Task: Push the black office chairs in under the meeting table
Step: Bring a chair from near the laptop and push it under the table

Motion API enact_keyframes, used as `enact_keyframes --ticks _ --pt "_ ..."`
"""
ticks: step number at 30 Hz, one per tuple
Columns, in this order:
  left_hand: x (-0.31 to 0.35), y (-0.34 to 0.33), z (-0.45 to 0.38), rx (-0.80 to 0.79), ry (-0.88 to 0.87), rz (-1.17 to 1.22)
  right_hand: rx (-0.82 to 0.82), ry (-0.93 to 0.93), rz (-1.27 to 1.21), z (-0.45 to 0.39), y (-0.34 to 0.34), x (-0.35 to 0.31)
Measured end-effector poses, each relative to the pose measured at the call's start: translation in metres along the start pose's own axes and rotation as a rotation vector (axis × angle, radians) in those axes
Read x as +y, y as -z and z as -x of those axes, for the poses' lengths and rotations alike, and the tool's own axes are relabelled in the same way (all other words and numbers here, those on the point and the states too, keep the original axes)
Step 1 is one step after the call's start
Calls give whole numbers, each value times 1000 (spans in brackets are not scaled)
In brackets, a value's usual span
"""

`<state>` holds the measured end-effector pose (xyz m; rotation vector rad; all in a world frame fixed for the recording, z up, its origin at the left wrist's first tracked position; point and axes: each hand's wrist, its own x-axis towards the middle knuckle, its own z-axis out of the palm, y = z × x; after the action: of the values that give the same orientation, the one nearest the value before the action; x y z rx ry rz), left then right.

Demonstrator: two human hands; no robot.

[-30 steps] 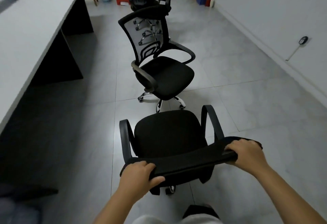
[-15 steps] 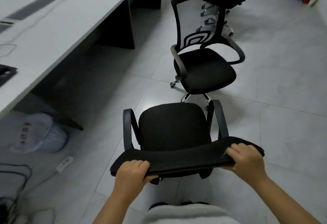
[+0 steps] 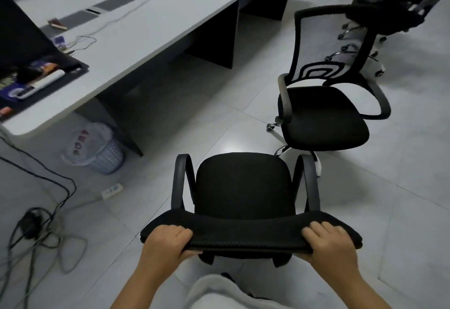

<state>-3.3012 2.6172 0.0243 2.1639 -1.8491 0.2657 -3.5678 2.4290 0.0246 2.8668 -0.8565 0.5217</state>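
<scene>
left hand (image 3: 168,240) and right hand (image 3: 327,241) both clenched on backrest of near chair (image 3: 243,186), out on open floor beside meeting table (image 3: 151,28). likely snags: wastebasket (image 3: 97,149), floor cables (image 3: 48,179), second chair (image 3: 323,113).

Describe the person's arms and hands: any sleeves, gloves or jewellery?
Both forearms are bare up to the frame's edge, no sleeves showing. The left hand and right hand wear no gloves, and no rings, watch or bracelets are visible. Light grey clothing shows at the bottom.
</scene>
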Motion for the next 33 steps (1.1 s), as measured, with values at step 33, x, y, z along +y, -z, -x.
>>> enact_keyframes --ticks 33 --pt "-178 -40 -207 -24 296 -193 65 339 -48 -350 -134 52"
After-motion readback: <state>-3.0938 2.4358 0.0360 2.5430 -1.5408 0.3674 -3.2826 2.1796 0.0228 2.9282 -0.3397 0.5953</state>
